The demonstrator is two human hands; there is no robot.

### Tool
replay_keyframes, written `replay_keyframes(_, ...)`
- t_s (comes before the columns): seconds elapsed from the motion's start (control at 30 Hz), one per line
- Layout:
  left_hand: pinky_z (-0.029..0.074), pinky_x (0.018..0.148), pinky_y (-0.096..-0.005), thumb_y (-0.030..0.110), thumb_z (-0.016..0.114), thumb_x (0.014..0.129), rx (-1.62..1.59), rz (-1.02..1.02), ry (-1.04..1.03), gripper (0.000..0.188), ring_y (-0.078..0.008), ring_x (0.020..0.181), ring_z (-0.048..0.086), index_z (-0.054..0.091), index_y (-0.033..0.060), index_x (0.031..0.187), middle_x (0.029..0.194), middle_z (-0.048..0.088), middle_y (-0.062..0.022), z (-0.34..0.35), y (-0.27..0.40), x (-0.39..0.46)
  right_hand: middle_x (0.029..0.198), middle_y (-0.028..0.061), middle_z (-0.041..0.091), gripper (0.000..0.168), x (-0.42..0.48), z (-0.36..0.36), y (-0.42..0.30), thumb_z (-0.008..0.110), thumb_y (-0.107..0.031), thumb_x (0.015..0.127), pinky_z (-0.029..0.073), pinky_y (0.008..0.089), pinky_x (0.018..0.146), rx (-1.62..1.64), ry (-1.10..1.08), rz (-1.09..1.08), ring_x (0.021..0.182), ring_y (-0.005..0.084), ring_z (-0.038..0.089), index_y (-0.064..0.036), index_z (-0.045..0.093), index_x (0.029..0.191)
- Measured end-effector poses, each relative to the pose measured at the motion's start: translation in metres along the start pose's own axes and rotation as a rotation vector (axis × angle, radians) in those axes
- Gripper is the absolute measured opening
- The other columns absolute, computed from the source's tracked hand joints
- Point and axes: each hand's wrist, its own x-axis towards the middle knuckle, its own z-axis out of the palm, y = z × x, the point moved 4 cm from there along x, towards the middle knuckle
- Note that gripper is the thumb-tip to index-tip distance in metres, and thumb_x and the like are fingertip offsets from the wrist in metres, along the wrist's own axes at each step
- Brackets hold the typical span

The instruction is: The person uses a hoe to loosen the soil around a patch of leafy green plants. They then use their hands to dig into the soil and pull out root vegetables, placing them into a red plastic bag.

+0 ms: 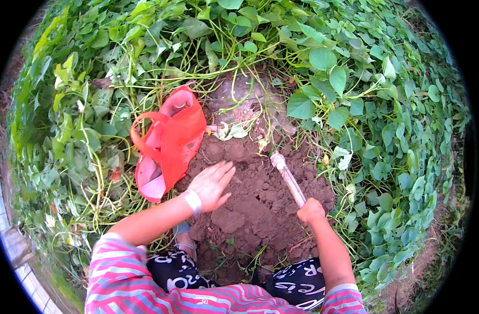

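Observation:
My right hand [312,211] is closed around the wooden handle [290,180] of a digging tool. The tool's far end meets the loose brown soil [259,200], and its head cannot be made out there. My left hand [211,184], with a white band at the wrist, is held over the soil with its fingers extended and holds nothing. Just beyond it, a red fabric bag [180,137] with a pink lining and a loop handle lies tilted on the vines.
Dense leafy green vines [380,117] surround the dug patch. Past the soil lies a piece of dirty plastic film [247,98] with stems across it. A sandalled foot [185,243] stands at the near left edge. A pale paved strip [23,263] curves along the far left.

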Motion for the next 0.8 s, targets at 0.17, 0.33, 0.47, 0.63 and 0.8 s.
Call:
replay_keyframes(0.17, 0.011, 0.122, -0.0467, 0.041, 0.058, 0.090, 0.270, 0.032, -0.082, 0.079, -0.0287, 0.149, 0.018, 0.026, 0.0068, 0.153, 0.160, 0.024, -0.0099, 0.098, -0.054, 0.091, 0.110, 0.0228, 0.069, 0.034, 0.001, 0.000, -0.014, 0.064, -0.018, 0.076, 0.054, 0.0400, 0.092, -0.033, -0.001, -0.037, 0.106, 0.0342, 0.067, -0.001, 0.072, 0.104)
replay_keyframes(0.33, 0.013, 0.120, -0.0496, 0.049, 0.055, 0.089, 0.403, -0.064, -0.224, 0.083, -0.0275, 0.143, 0.030, 0.027, 0.0028, 0.152, 0.151, 0.037, -0.0141, 0.115, -0.025, 0.100, 0.110, 0.0220, 0.069, 0.036, 0.005, 0.005, 0.004, 0.065, -0.019, 0.075, 0.054, 0.0406, 0.092, -0.008, -0.003, 0.024, 0.106, 0.0342, 0.067, -0.002, 0.071, 0.106)
replay_keyframes(0.47, 0.045, 0.099, -0.0481, 0.044, 0.057, 0.086, -0.005, -0.172, -0.906, 0.060, -0.0321, 0.117, 0.058, 0.052, 0.0084, 0.133, 0.117, 0.065, -0.0140, 0.108, 0.009, 0.046, 0.110, 0.0221, 0.069, 0.036, -0.002, -0.002, 0.002, 0.065, -0.020, 0.075, 0.054, 0.0406, 0.092, -0.001, -0.052, -0.008, 0.105, 0.0341, 0.067, -0.002, 0.071, 0.106)
replay_keyframes(0.63, 0.038, 0.108, -0.0481, 0.025, 0.059, 0.085, 0.096, -0.040, -0.036, 0.054, -0.0340, 0.130, 0.047, 0.050, 0.0057, 0.135, 0.138, 0.052, -0.0154, 0.089, -0.009, 0.070, 0.110, 0.0208, 0.069, 0.036, 0.004, 0.009, 0.007, 0.065, -0.020, 0.076, 0.054, 0.0409, 0.093, 0.005, -0.037, -0.020, 0.105, 0.0343, 0.067, -0.003, 0.071, 0.107)
replay_keyframes(0.8, 0.022, 0.120, -0.0424, 0.037, 0.064, 0.084, 0.186, -0.331, -0.069, 0.089, -0.0326, 0.148, 0.018, 0.021, -0.0005, 0.152, 0.161, 0.014, -0.0159, 0.132, -0.035, 0.097, 0.114, 0.0225, 0.067, 0.038, 0.002, 0.001, -0.001, 0.064, -0.019, 0.077, 0.052, 0.0411, 0.095, 0.001, -0.074, -0.030, 0.109, 0.0341, 0.065, -0.003, 0.069, 0.111)
